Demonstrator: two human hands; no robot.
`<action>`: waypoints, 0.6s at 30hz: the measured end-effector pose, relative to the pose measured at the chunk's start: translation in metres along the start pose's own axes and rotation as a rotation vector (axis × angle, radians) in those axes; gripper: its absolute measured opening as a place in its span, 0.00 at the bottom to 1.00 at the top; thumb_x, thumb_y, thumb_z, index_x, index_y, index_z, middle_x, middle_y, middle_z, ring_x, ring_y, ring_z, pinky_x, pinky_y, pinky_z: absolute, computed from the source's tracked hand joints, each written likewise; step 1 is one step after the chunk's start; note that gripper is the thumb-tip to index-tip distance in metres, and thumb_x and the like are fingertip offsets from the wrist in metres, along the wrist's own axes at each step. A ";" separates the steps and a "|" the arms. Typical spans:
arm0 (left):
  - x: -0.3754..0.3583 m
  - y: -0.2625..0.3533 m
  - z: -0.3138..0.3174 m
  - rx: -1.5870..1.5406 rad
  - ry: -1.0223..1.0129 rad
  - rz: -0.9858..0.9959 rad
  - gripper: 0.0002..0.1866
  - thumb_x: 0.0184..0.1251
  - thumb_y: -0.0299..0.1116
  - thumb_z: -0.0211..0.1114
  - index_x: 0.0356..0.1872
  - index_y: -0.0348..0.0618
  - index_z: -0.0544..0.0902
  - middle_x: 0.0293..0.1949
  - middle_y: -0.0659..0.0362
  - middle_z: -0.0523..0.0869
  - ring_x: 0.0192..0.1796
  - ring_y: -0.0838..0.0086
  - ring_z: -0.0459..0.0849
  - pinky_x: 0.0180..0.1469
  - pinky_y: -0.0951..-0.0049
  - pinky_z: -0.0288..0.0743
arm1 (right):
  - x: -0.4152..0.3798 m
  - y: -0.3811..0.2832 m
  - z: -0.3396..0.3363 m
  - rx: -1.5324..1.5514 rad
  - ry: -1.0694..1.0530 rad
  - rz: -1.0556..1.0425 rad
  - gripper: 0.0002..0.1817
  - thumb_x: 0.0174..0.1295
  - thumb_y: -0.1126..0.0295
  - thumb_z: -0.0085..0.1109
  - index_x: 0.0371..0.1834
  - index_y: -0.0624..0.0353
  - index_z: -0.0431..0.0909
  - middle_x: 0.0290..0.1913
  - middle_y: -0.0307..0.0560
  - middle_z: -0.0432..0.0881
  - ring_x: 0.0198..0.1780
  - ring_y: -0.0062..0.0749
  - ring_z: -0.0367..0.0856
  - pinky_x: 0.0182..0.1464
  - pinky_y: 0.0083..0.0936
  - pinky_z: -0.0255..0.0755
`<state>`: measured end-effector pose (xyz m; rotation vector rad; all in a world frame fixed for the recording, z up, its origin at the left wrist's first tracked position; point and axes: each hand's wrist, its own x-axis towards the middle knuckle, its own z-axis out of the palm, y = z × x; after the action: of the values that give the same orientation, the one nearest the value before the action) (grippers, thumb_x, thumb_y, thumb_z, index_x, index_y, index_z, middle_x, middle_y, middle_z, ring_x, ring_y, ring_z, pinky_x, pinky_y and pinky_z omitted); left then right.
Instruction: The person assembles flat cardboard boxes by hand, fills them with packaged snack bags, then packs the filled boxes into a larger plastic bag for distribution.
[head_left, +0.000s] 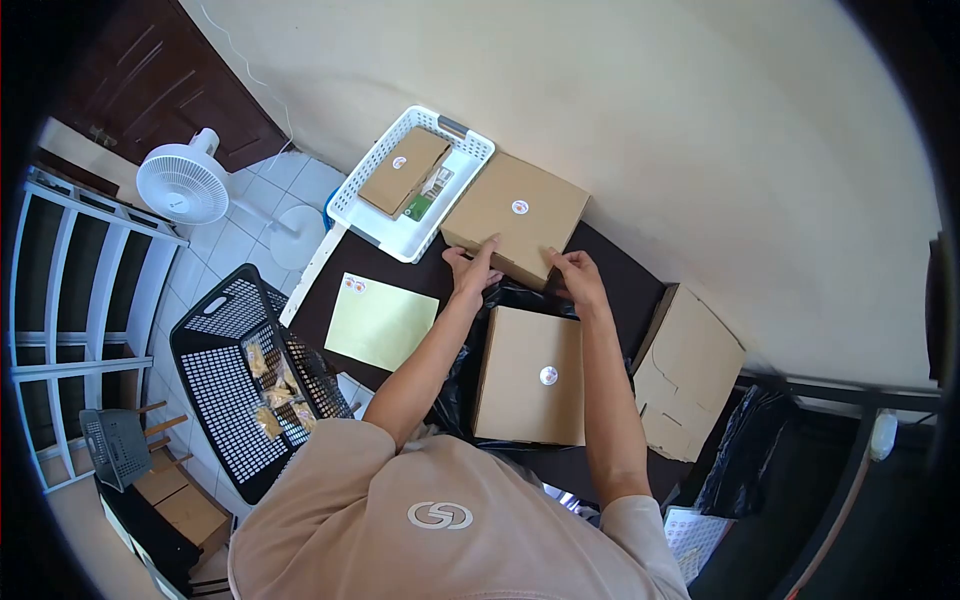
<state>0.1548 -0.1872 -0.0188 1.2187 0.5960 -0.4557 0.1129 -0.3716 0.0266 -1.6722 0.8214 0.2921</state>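
Observation:
A closed cardboard box (pixel 530 190) with a round sticker stands against the wall, beside the white basket. At its near left edge is my left hand (pixel 473 270), thumb on the top, its fingers partly hidden. My right hand (pixel 577 276) is at the near right corner, fingers bent against the box edge. Nearer my body, a second closed box (pixel 515 375) with a sticker lies on black plastic (pixel 455 400), between my forearms. A pale green sheet (pixel 380 320) with small stickers lies to the left of my left forearm.
The white basket (pixel 408 240) holds a smaller box and a green-and-white item. A black basket (pixel 215 400) with bagged items is at left. Flattened cardboard (pixel 690 375) leans at right. Behind are a white fan (pixel 183 183) and a door (pixel 150 70).

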 end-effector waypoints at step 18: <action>0.096 0.132 -0.131 0.938 0.177 0.767 0.30 0.55 0.48 0.73 0.55 0.40 0.79 0.51 0.46 0.82 0.58 0.58 0.79 0.60 0.60 0.72 | -0.193 0.032 -0.098 0.656 0.351 -0.348 0.28 0.59 0.68 0.64 0.60 0.59 0.62 0.55 0.54 0.73 0.57 0.38 0.73 0.60 0.33 0.68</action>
<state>0.2866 -0.0245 -0.0137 2.2645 -0.0169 0.0670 -0.0699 -0.3960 0.1440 -1.2159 0.7535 -0.4829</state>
